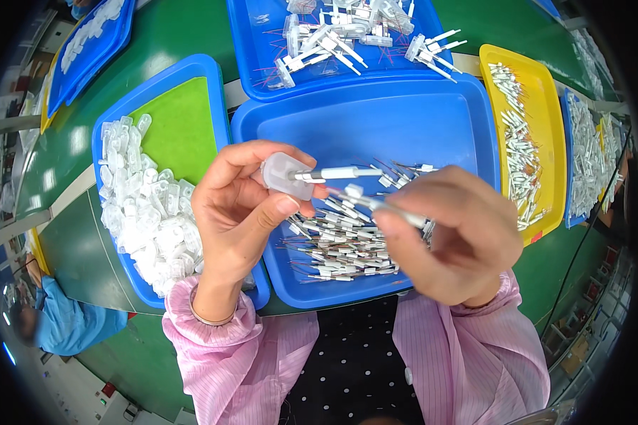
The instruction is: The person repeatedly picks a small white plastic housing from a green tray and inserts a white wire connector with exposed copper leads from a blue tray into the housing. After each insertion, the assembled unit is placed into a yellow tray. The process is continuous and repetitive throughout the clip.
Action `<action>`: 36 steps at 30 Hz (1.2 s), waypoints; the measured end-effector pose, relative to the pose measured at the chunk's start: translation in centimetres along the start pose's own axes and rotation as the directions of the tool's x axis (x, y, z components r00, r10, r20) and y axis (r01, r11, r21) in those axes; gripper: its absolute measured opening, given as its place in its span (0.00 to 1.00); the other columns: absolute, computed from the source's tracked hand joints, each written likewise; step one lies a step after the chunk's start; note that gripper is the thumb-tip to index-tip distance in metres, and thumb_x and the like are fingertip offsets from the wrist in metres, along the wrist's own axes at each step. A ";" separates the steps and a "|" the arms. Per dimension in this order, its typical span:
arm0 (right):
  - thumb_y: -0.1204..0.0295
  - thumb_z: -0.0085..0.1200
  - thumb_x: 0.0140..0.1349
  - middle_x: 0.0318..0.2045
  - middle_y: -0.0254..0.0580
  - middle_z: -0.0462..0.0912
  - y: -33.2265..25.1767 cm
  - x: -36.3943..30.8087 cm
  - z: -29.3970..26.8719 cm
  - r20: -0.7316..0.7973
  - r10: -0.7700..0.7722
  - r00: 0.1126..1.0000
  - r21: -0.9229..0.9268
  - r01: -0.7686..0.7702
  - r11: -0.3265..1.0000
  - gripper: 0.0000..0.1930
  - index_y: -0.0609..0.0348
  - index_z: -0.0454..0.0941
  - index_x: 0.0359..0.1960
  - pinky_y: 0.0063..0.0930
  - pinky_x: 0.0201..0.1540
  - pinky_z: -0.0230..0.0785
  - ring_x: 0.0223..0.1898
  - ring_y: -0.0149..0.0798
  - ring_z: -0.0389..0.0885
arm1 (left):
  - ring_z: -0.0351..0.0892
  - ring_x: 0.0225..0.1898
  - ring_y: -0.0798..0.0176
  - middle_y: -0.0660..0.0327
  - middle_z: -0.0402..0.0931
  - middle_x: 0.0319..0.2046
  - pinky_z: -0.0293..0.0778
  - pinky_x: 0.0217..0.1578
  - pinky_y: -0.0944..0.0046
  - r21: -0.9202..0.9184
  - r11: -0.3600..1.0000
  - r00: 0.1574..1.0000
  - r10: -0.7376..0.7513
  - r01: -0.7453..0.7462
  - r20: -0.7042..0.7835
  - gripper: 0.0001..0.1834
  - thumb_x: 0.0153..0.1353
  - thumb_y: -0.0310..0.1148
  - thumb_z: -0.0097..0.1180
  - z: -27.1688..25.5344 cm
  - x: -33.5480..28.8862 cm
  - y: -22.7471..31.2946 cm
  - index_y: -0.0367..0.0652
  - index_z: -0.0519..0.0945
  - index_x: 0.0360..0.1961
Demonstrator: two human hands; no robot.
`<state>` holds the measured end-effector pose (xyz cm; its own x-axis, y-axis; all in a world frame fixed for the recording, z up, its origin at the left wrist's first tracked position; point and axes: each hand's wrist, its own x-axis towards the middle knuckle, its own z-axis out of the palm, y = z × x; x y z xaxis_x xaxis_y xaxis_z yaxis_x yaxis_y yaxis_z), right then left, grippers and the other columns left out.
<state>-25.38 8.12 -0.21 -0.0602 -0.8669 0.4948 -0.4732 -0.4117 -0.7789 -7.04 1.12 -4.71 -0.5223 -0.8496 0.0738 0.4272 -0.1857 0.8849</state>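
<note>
My left hand (223, 212) pinches a translucent white plastic housing (282, 173) between thumb and fingers. From that housing a white rod-shaped part with a metal section (344, 172) sticks out to the right. My right hand (464, 234), slightly blurred, is closed on another thin white rod-shaped part (397, 211); its inner end points at the housing, and I cannot tell whether they touch. Both hands are above a blue tray (376, 131) with a heap of loose rod-shaped parts with thin wires (340, 244) in its near half.
At left, a blue tray with a green base (184, 120) holds translucent housings (152, 223). Another blue tray (259, 53) behind carries housings fitted with rods (347, 42). To the right, a yellow tray (554, 149) contains more rods. A person in blue (78, 319) is at far left.
</note>
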 end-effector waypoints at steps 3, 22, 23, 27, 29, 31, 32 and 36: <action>0.83 0.59 0.40 0.19 0.48 0.77 0.1 -0.1 1.1 -0.014 -0.081 0.997 -0.038 0.080 0.996 0.10 0.70 0.76 0.28 0.20 0.20 0.65 0.18 0.36 0.75 | 0.78 0.36 0.56 0.44 0.72 0.39 0.77 0.33 0.66 -0.012 1.000 1.000 0.002 -0.002 0.010 0.17 0.52 0.18 0.53 0.2 -0.1 0.0 0.29 0.67 0.44; 0.81 0.55 0.52 0.22 0.41 0.79 1.7 -1.4 4.2 0.061 0.452 0.890 0.491 -0.422 0.763 0.03 0.68 0.74 0.26 0.16 0.26 0.69 0.25 0.27 0.78 | 0.75 0.37 0.63 0.54 0.73 0.35 0.72 0.40 0.65 0.029 0.997 0.997 0.071 -0.071 -0.006 0.15 0.47 0.17 0.58 0.3 -0.6 -1.5 0.30 0.71 0.38; 0.80 0.55 0.52 0.21 0.40 0.79 1.6 -1.5 4.3 0.036 0.451 0.892 0.446 -0.418 0.792 0.03 0.68 0.74 0.26 0.16 0.26 0.69 0.25 0.26 0.78 | 0.74 0.37 0.63 0.54 0.72 0.34 0.71 0.41 0.65 0.115 0.985 0.992 0.128 -0.126 -0.011 0.15 0.47 0.17 0.59 0.4 -0.6 -1.6 0.30 0.72 0.37; 0.80 0.54 0.53 0.20 0.40 0.78 1.9 -2.1 4.2 0.070 0.425 0.902 0.328 -0.423 0.845 0.04 0.68 0.73 0.25 0.17 0.23 0.68 0.22 0.24 0.76 | 0.72 0.36 0.63 0.55 0.71 0.32 0.68 0.40 0.65 0.265 0.941 0.977 0.209 -0.209 0.028 0.15 0.45 0.17 0.60 0.4 -0.7 -1.6 0.30 0.72 0.37; 0.80 0.54 0.54 0.20 0.41 0.77 1.5 -2.0 4.6 0.084 0.508 0.857 0.491 -0.479 0.727 0.04 0.68 0.71 0.25 0.16 0.23 0.68 0.22 0.24 0.75 | 0.71 0.34 0.64 0.55 0.71 0.32 0.68 0.39 0.66 0.292 0.926 0.971 0.229 -0.239 0.067 0.15 0.45 0.17 0.60 0.1 -0.5 -1.6 0.30 0.72 0.36; 0.81 0.53 0.54 0.21 0.41 0.77 1.3 -1.9 4.8 0.095 0.524 0.847 0.578 -0.475 0.664 0.04 0.68 0.70 0.26 0.16 0.23 0.67 0.22 0.24 0.74 | 0.71 0.34 0.65 0.55 0.71 0.32 0.68 0.39 0.67 0.290 0.936 0.980 0.190 -0.199 0.060 0.15 0.46 0.17 0.60 0.1 -0.5 -1.2 0.30 0.72 0.37; 0.81 0.53 0.54 0.21 0.42 0.77 1.5 -2.0 4.9 0.084 0.506 0.859 0.587 -0.453 0.671 0.04 0.68 0.70 0.26 0.16 0.24 0.68 0.23 0.24 0.75 | 0.71 0.34 0.65 0.55 0.71 0.32 0.68 0.38 0.67 0.290 0.940 0.984 0.170 -0.179 0.055 0.15 0.46 0.17 0.60 0.2 -0.5 -1.1 0.30 0.72 0.37; 0.82 0.52 0.54 0.23 0.41 0.77 1.7 -1.8 4.6 0.102 0.484 0.869 0.615 -0.437 0.657 0.04 0.68 0.70 0.27 0.15 0.25 0.68 0.24 0.24 0.75 | 0.71 0.35 0.67 0.56 0.71 0.33 0.69 0.38 0.68 0.191 0.979 0.997 0.073 -0.077 0.027 0.16 0.47 0.17 0.59 0.0 -0.3 -0.8 0.29 0.72 0.39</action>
<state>-22.03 7.72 -4.24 -0.1919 -0.9813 0.0144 0.2557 -0.0642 -0.9646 -7.24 1.50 -5.46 -0.5098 -0.8470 0.1509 0.3173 -0.0221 0.9481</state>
